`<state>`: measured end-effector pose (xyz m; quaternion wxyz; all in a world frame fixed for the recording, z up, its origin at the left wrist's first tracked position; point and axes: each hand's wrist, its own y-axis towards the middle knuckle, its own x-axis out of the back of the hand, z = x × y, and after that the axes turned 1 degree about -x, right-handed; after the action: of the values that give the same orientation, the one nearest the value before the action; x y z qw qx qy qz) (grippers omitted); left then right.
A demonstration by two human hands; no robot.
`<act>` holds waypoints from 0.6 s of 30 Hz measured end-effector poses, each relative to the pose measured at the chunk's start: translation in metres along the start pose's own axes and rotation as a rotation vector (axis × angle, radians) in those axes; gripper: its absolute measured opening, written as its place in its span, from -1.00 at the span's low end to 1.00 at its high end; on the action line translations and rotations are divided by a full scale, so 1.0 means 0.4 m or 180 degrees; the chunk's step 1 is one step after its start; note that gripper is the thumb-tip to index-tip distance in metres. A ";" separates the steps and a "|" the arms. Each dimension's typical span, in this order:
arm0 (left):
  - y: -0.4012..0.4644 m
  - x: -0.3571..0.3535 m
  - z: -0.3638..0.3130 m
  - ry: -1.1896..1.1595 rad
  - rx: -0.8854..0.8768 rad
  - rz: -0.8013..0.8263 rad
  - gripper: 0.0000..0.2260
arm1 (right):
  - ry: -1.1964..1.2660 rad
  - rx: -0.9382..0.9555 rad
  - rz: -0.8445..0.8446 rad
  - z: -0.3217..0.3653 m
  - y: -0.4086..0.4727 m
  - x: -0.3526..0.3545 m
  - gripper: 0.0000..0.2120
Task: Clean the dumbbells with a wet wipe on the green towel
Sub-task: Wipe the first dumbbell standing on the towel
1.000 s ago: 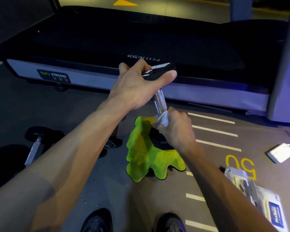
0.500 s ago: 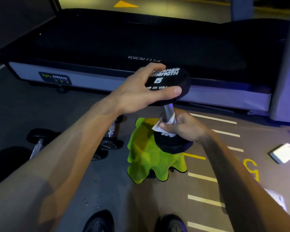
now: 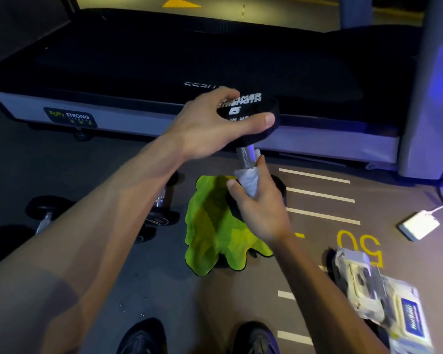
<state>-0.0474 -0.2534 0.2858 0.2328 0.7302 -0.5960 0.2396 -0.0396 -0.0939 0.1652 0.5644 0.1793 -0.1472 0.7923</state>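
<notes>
A black dumbbell (image 3: 251, 108) stands upright on the crumpled green towel (image 3: 210, 226), its lower head partly hidden behind my right hand. My left hand (image 3: 210, 126) grips the rim of the dumbbell's top head, thumb across its near edge. My right hand (image 3: 256, 200) holds a white wet wipe (image 3: 248, 181) wrapped round the lower part of the silver knurled handle (image 3: 246, 157).
Other dumbbells (image 3: 161, 215) lie on the floor to the left, partly hidden by my left forearm. A treadmill (image 3: 189, 72) stretches across the back. A wet-wipe pack (image 3: 384, 297) lies at lower right, a white charger (image 3: 420, 224) at right. My shoes (image 3: 143, 338) are at the bottom.
The dumbbell has tilted so its top label faces me, and my left hand has shifted round the top head. My right hand with the wipe slid down the handle, then slightly back up.
</notes>
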 end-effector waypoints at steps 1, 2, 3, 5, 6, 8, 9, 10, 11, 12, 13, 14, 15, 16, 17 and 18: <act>0.002 0.002 0.005 -0.0027 0.0012 0.0004 -0.26 | -0.0027 0.0010 0.0063 -0.003 0.009 0.020 -0.32; 0.005 0.003 0.009 -0.0048 0.0022 0.0005 -0.25 | -0.0070 -0.0021 0.0088 -0.007 0.027 0.035 -0.47; 0.007 0.002 0.013 -0.0058 0.0024 0.0008 -0.24 | -0.0117 -0.0070 0.0108 -0.007 0.048 0.042 -0.60; 0.014 -0.001 0.018 -0.0070 0.0015 0.0010 -0.22 | -0.0193 -0.0179 0.0149 0.000 0.095 0.036 -0.76; 0.018 -0.001 0.021 -0.0082 0.0019 0.0011 -0.23 | -0.0225 -0.0221 0.0184 0.006 0.117 0.028 -0.78; 0.024 0.001 0.032 -0.0130 0.0038 0.0018 -0.24 | -0.0279 -0.0375 0.0315 0.023 0.152 0.017 -0.80; 0.026 0.004 0.039 -0.0160 0.0047 0.0012 -0.24 | -0.0303 -0.0436 0.0400 0.035 0.165 0.017 -0.79; 0.028 0.007 0.047 -0.0203 0.0051 0.0001 -0.26 | -0.0333 -0.0468 0.0488 0.043 0.179 0.020 -0.75; 0.029 0.011 0.053 -0.0256 0.0048 -0.0005 -0.28 | -0.0341 -0.0487 0.0592 0.053 0.190 0.026 -0.69; 0.030 0.016 0.060 -0.0306 0.0048 0.0002 -0.30 | -0.0305 -0.0537 0.0767 0.058 0.201 0.031 -0.66; 0.031 0.021 0.066 -0.0348 0.0059 0.0026 -0.34 | -0.0244 -0.0593 0.1046 0.067 0.211 0.037 -0.65; 0.031 0.027 0.073 -0.0389 0.0065 0.0055 -0.41 | -0.0167 -0.0644 0.1382 0.074 0.223 0.042 -0.66; 0.031 0.033 0.081 -0.0427 0.0066 0.0074 -0.48 | -0.0059 -0.0682 0.1701 0.080 0.232 0.045 -0.69; 0.032 0.038 0.088 -0.0469 0.0063 0.0077 -0.50 | 0.0067 -0.0700 0.1936 0.085 0.239 0.047 -0.73; 0.033 0.041 0.096 -0.0510 0.0062 0.0061 -0.46 | 0.0187 -0.0709 0.2057 0.089 0.245 0.046 -0.74; 0.034 0.043 0.105 -0.0545 0.0065 0.0026 -0.39 | 0.0274 -0.0711 0.2075 0.093 0.250 0.044 -0.72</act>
<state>-0.0549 -0.2952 0.2649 0.1726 0.7479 -0.6143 0.1833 -0.1352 -0.1274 0.2032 0.3035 0.0264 -0.2587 0.9167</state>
